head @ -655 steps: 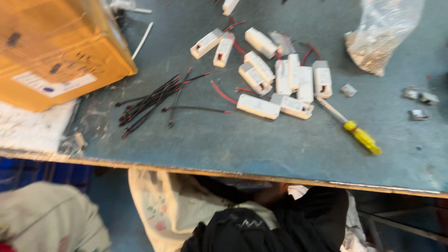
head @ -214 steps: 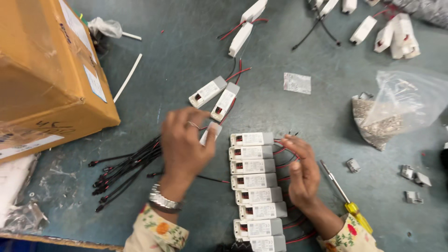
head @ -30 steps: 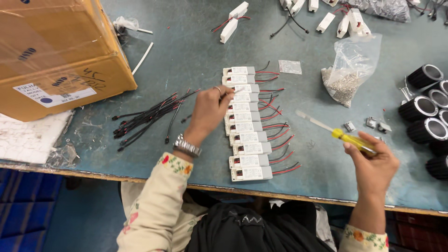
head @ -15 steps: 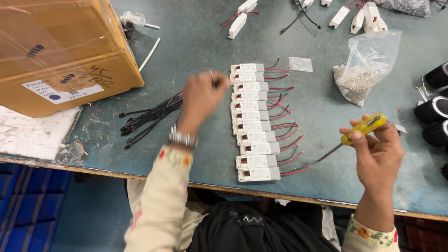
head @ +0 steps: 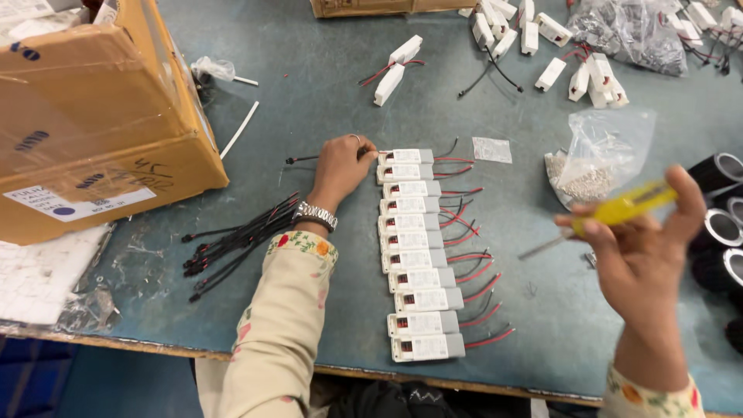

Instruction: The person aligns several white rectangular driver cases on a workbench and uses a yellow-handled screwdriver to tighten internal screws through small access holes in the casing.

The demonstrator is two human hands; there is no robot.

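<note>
A column of several small white driver boxes (head: pixel 414 248) with red and black leads lies down the middle of the blue-grey table (head: pixel 325 101). My left hand (head: pixel 340 164) rests at the top of the column, fingers pinching a black wire (head: pixel 303 159) beside the topmost box (head: pixel 405 157). My right hand (head: pixel 642 248) is raised at the right, shut on a yellow-handled screwdriver (head: pixel 619 209) whose metal shaft points down-left.
A big cardboard box (head: pixel 93 116) stands at the left. A bundle of black wires (head: pixel 236 236) lies beside my left forearm. A clear bag of screws (head: pixel 596 166), black cylinders (head: pixel 720 224) and more white boxes (head: pixel 542 39) sit to the right and far side.
My left hand has moved up to the top of the column and taken a black wire. My right hand has lifted the screwdriver higher and turned it.
</note>
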